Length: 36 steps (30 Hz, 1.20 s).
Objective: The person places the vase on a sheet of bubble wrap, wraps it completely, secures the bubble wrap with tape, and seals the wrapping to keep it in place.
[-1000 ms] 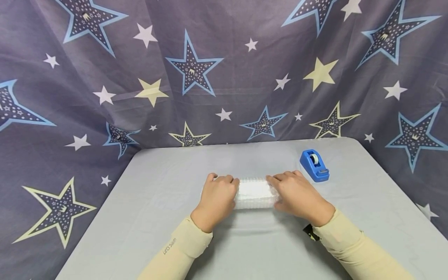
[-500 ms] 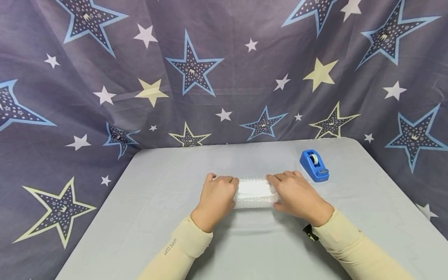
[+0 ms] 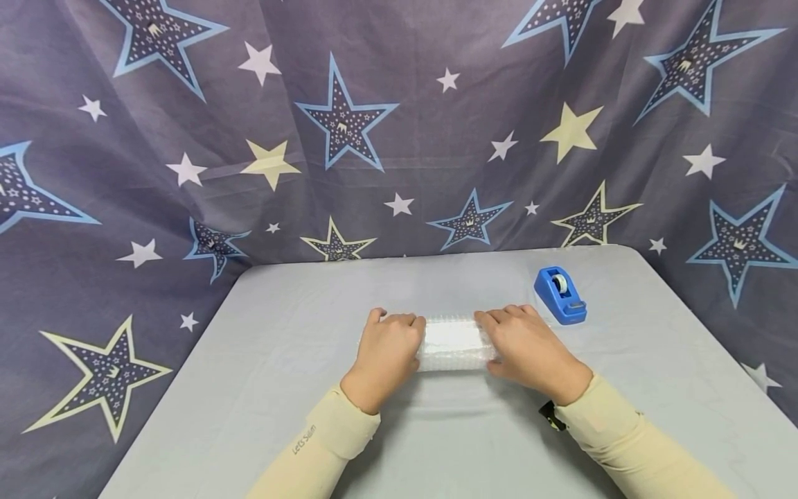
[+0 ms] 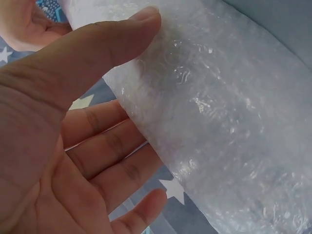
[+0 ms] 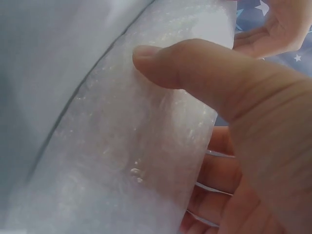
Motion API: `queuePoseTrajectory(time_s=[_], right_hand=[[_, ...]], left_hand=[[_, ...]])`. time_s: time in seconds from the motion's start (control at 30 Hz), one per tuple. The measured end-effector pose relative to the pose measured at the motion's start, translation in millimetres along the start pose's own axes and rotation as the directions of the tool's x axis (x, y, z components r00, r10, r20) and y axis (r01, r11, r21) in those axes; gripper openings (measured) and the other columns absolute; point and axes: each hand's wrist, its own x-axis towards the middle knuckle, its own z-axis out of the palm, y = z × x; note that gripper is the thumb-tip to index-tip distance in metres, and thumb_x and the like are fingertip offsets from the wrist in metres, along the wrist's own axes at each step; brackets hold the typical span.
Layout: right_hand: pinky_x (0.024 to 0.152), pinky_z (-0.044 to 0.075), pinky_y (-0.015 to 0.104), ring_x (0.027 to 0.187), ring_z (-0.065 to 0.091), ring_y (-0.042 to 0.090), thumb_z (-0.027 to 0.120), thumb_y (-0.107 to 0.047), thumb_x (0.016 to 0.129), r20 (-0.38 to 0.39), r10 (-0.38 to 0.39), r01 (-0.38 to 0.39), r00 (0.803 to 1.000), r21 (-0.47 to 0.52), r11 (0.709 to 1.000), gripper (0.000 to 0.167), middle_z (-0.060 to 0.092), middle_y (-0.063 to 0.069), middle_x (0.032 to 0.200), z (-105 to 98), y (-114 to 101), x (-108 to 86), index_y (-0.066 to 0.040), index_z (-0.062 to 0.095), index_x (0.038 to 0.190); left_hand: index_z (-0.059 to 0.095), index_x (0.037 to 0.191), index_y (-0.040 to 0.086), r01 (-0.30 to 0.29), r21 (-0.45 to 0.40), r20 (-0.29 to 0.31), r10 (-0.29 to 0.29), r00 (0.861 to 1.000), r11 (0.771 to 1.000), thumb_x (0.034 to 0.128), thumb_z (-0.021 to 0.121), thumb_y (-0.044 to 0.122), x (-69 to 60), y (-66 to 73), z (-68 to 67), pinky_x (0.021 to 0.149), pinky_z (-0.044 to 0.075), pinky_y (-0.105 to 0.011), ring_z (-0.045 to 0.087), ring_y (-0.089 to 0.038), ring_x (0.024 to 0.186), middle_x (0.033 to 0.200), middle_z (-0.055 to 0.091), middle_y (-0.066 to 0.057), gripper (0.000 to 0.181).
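Observation:
A bundle of clear bubble wrap [image 3: 455,345], rolled up with a white patch on top, lies across the middle of the table. My left hand [image 3: 385,353] grips its left end. In the left wrist view the thumb [image 4: 131,36] presses the near side of the bubble wrap [image 4: 209,122] while the fingers reach round the far side. My right hand [image 3: 530,350] holds the right end likewise, its thumb [image 5: 165,63] on the near face of the bubble wrap [image 5: 122,136] and its fingers behind. Whatever is inside the wrap cannot be made out.
A blue tape dispenser [image 3: 561,296] with a roll of tape stands behind and to the right of my right hand. The grey cloth-covered table [image 3: 299,326] ends at a dark curtain [image 3: 399,152] printed with stars, which hangs behind and at both sides.
Almost nothing has moved. Both hands keep their hold on the bubble wrap, which has shifted or turned only very slightly. The tape dispenser stays where it was.

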Motion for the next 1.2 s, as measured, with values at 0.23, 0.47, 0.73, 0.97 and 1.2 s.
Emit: queuePoseTrajectory(time_s=[0.23,0.47,0.73,0.97,1.2], right_hand=[[0.081,0.049,0.046,0.095,0.069,0.032,0.092,-0.034,0.060,-0.012,0.001,-0.001,1.000,-0.020,1.000,0.078,0.075,0.010,0.108,2,-1,0.0,-0.003,0.064,0.126],[0.081,0.049,0.047,0.097,0.069,0.032,0.094,-0.034,0.059,-0.021,0.006,-0.007,1.000,-0.035,0.999,0.079,0.075,0.010,0.109,2,-4,-0.1,-0.003,0.065,0.126],[0.080,0.049,0.047,0.097,0.069,0.033,0.095,-0.033,0.057,-0.033,0.020,-0.022,0.999,-0.050,0.999,0.081,0.074,0.012,0.110,4,-8,0.2,-0.002,0.065,0.125],[0.080,0.048,0.047,0.096,0.067,0.034,0.094,-0.032,0.057,-0.034,0.035,-0.037,0.999,-0.059,0.998,0.082,0.073,0.015,0.110,10,-9,0.0,0.001,0.062,0.126],[0.083,0.048,0.049,0.099,0.066,0.036,0.093,-0.032,0.059,-0.018,0.054,-0.055,0.998,-0.057,0.997,0.084,0.072,0.016,0.113,12,-9,0.3,0.001,0.061,0.128]], left_hand=[[0.068,0.087,0.014,0.004,0.012,0.004,-0.005,1.000,1.000,0.0622,0.093,0.016,0.6,1.2,0.4,0.093,0.050,-0.051,0.070,-0.017,0.077,0.081,0.070,0.003,0.035],[0.067,0.086,0.015,0.006,0.012,-0.016,-0.006,1.000,1.000,0.0625,0.090,0.013,0.5,1.3,4.1,0.092,0.050,-0.050,0.069,-0.017,0.075,0.080,0.069,0.003,0.032],[0.067,0.087,0.014,0.007,0.008,-0.002,-0.007,1.000,1.000,0.0605,0.095,0.018,0.6,1.4,3.4,0.092,0.050,-0.050,0.070,-0.017,0.076,0.082,0.071,0.003,0.039],[0.067,0.090,0.014,0.012,0.016,0.013,-0.013,1.000,1.000,0.0571,0.099,0.024,0.7,1.1,5.4,0.093,0.049,-0.049,0.070,-0.016,0.078,0.085,0.071,0.004,0.047],[0.066,0.091,0.013,0.015,0.027,-0.001,-0.015,1.000,1.000,0.0543,0.100,0.026,1.3,1.2,9.6,0.092,0.049,-0.049,0.070,-0.018,0.081,0.086,0.070,0.002,0.052]])
